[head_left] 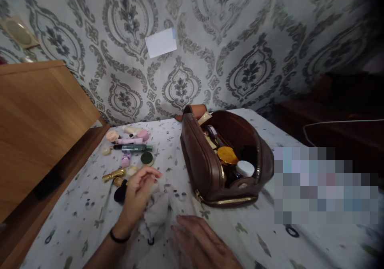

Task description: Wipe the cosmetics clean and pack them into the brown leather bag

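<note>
My left hand (138,191), a black band on its wrist, has its fingers curled together over a pale, crumpled cloth (157,213); something small and whitish shows at the fingertips, too blurred to name. My right hand (201,237), smeared by motion, is at the lower middle with its fingers stretched toward the cloth. Behind the left hand lie a gold tube (113,175), a dark green-lidded jar (147,158) and a green tube (133,148). An open brown bag (202,165) holds several cosmetics, among them a jar with a white lid (245,168) and a yellow-orange lid (227,155).
The bag stands right of centre on a patterned white sheet (105,213). A wooden panel (42,129) borders the left side. Behind is a patterned wall (180,81) with a white paper (162,43). A blurred-out patch covers the right side.
</note>
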Available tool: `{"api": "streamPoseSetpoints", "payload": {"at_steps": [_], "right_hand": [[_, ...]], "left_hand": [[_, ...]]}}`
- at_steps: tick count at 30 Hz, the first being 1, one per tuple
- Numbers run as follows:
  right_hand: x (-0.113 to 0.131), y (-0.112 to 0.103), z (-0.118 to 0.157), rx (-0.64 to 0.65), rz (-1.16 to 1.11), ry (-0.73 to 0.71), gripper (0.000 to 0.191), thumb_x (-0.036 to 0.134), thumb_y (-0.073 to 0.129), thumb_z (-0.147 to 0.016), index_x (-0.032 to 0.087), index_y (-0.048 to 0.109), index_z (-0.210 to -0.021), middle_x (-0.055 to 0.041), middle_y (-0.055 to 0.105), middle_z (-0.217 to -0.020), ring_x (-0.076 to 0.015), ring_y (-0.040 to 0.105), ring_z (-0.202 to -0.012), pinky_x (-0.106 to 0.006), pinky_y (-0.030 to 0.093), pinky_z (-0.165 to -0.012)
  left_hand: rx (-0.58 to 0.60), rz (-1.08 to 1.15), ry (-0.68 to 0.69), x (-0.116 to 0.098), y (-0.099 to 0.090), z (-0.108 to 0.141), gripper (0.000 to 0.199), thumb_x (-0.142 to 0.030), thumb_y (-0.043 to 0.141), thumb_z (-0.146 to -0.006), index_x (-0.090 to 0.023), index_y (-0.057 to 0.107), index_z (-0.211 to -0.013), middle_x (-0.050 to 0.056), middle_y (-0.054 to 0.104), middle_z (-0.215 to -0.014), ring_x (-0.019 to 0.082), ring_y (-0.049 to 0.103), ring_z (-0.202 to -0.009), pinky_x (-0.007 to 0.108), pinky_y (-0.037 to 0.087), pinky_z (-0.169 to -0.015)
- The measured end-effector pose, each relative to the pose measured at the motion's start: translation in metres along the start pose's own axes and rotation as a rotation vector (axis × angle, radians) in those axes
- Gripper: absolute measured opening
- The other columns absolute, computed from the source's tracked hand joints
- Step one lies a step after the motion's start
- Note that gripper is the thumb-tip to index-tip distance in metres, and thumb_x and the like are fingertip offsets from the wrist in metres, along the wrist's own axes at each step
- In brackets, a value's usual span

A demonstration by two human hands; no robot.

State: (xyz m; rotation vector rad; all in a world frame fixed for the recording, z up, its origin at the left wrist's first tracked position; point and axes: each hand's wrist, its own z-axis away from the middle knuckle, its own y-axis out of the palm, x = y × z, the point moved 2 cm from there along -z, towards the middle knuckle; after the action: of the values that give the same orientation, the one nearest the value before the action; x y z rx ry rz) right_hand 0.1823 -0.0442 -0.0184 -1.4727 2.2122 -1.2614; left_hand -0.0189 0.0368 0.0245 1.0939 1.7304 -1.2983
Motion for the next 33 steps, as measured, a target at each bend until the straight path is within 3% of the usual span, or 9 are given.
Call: {"api": "streamPoseSetpoints", "payload": {"at_steps": [3,4,7,14,19,25,30,33], "right_hand": [[0.025,0.010,-0.029,-0.177,0.061,-0.170,0.025,0.020,0.047,-0.097,0.018,0.063,-0.117,-0.0038,0.072,-0.114,-0.0165,0.060,-0.110,-0.025,0.049,-0.094],[0.033,0.013,-0.038,-0.307,0.058,-0.187,0.023,0.017,0.046,-0.097,0.018,0.066,-0.110,-0.0024,0.073,-0.108,-0.0162,0.060,-0.106,-0.027,0.048,-0.094],[0.055,0.027,-0.058,-0.417,0.016,-0.202,0.022,0.014,0.047,-0.097,0.018,0.069,-0.095,-0.0001,0.074,-0.099,-0.0145,0.059,-0.096,-0.027,0.046,-0.089],[0.074,0.039,-0.068,-0.316,-0.056,-0.241,0.031,0.009,0.038,-0.098,0.008,0.068,-0.092,-0.0075,0.071,-0.089,-0.0193,0.056,-0.093,-0.031,0.045,-0.076],[0.075,0.037,-0.067,-0.193,-0.020,-0.201,0.031,0.013,0.038,-0.098,0.006,0.064,-0.112,-0.0121,0.069,-0.101,-0.0228,0.055,-0.094,-0.034,0.046,-0.077],[0.071,0.038,-0.065,-0.123,-0.012,-0.209,0.030,0.011,0.038,-0.097,0.005,0.062,-0.115,-0.0140,0.068,-0.102,-0.0231,0.056,-0.093,-0.034,0.051,-0.079],[0.064,0.038,-0.061,-0.061,-0.021,-0.173,0.026,0.011,0.038,-0.098,0.010,0.064,-0.103,-0.0137,0.065,-0.113,-0.0205,0.057,-0.097,-0.030,0.053,-0.080],[0.062,0.035,-0.057,-0.091,0.003,-0.174,0.030,0.013,0.034,-0.099,0.012,0.063,-0.092,-0.0121,0.065,-0.110,-0.0187,0.058,-0.095,-0.028,0.053,-0.079]], "left_hand": [[0.103,0.408,-0.147,-0.007,0.032,0.013,0.021,-0.037,0.062,-0.082,-0.017,0.065,-0.077,0.004,0.067,-0.074,0.015,0.062,-0.069,0.025,0.048,-0.061],[0.139,0.488,-0.197,-0.009,0.040,0.016,0.022,-0.038,0.065,-0.078,-0.016,0.065,-0.076,0.004,0.067,-0.073,0.015,0.062,-0.067,0.024,0.047,-0.057],[0.201,0.648,-0.338,-0.011,0.051,0.021,0.025,-0.038,0.073,-0.069,-0.015,0.064,-0.073,0.003,0.066,-0.070,0.014,0.062,-0.062,0.021,0.045,-0.051],[0.153,0.823,-0.473,-0.004,0.048,0.026,0.021,-0.030,0.073,-0.061,-0.014,0.062,-0.070,0.001,0.064,-0.067,0.010,0.059,-0.056,0.019,0.041,-0.048],[0.179,0.783,-0.455,0.004,0.046,0.025,0.023,-0.032,0.073,-0.060,-0.014,0.060,-0.070,0.002,0.063,-0.066,0.010,0.058,-0.055,0.019,0.039,-0.047],[0.197,0.712,-0.414,0.009,0.044,0.025,0.023,-0.034,0.072,-0.063,-0.015,0.060,-0.071,0.002,0.064,-0.070,0.011,0.059,-0.057,0.020,0.041,-0.048],[0.208,0.667,-0.372,0.012,0.042,0.025,0.024,-0.036,0.071,-0.066,-0.015,0.060,-0.072,0.003,0.063,-0.070,0.012,0.059,-0.058,0.020,0.041,-0.049],[0.212,0.659,-0.357,0.013,0.040,0.024,0.023,-0.035,0.070,-0.068,-0.015,0.061,-0.073,0.002,0.063,-0.069,0.011,0.059,-0.059,0.020,0.042,-0.049]]}}
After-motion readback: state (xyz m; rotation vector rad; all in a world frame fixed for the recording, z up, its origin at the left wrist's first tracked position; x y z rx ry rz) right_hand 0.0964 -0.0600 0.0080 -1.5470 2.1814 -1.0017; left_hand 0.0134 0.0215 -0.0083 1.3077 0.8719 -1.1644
